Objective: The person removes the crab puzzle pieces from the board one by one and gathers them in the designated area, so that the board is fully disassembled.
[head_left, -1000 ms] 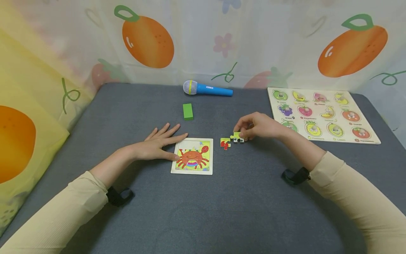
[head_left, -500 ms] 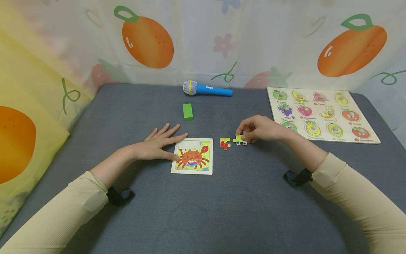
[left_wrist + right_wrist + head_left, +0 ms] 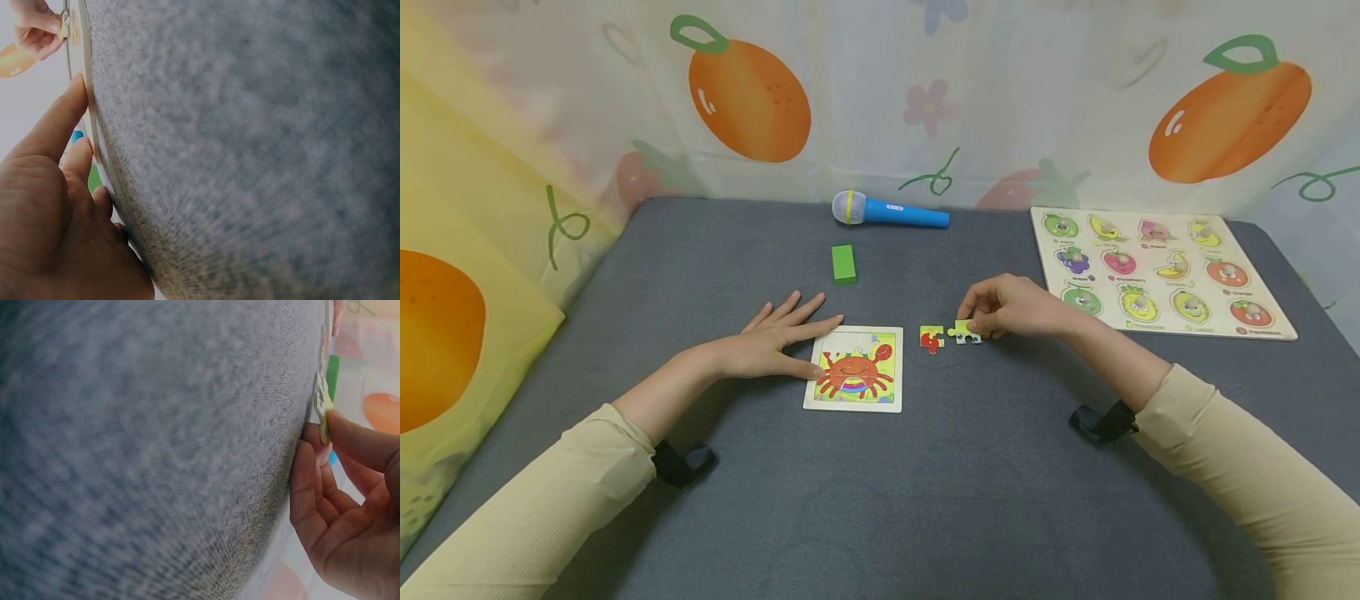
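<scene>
A crab jigsaw puzzle (image 3: 855,379) in a white square frame lies at the middle of the table, with a pale gap along its upper left. My left hand (image 3: 767,346) is spread flat, its thumb and forefinger resting on the frame's left side. Between thumb and fingers, my right hand (image 3: 1011,307) pinches a yellow-green puzzle piece (image 3: 962,332) with eyes on it. In the right wrist view that puzzle piece (image 3: 322,403) is tilted, one end raised in the grip. A red-and-yellow puzzle piece (image 3: 932,338) lies between the frame and the held piece, apart from both.
Behind the puzzle lie a green block (image 3: 843,264) and a blue toy microphone (image 3: 891,209). At the back right, beyond my right hand, is a fruit puzzle board (image 3: 1165,275). A fruit-print curtain (image 3: 865,100) hangs along the grey table's (image 3: 880,517) far edge.
My right hand has drawn the eyed piece slightly right and nearer, away from the red-and-yellow piece, then shifted barely at all. The left hand has stayed on the frame.
</scene>
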### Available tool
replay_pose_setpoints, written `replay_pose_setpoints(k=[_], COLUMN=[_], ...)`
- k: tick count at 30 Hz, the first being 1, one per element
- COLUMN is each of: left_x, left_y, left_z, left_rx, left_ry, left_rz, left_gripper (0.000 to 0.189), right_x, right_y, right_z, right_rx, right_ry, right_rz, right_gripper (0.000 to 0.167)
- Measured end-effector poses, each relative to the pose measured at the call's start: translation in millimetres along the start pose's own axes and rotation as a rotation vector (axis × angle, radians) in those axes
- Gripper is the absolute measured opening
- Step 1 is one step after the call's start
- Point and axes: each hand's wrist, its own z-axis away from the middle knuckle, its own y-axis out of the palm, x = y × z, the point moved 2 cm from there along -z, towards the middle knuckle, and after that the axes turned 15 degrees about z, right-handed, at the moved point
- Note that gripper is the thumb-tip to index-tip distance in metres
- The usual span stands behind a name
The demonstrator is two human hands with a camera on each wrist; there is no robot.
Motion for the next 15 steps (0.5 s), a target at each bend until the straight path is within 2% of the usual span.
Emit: replay_pose_setpoints(k=[15], left_x=[-0.4], left_y=[0.2], left_z=[-0.4], left_rx=[0.001], left_ry=[-0.003], left_rz=[-0.007], left_gripper=[0.082], right_x=[2.3], right_y=[1.2], right_z=[0.4], right_rx=[-0.019], right_ry=[0.001], right_rz=[0.042], right_gripper=[0.014])
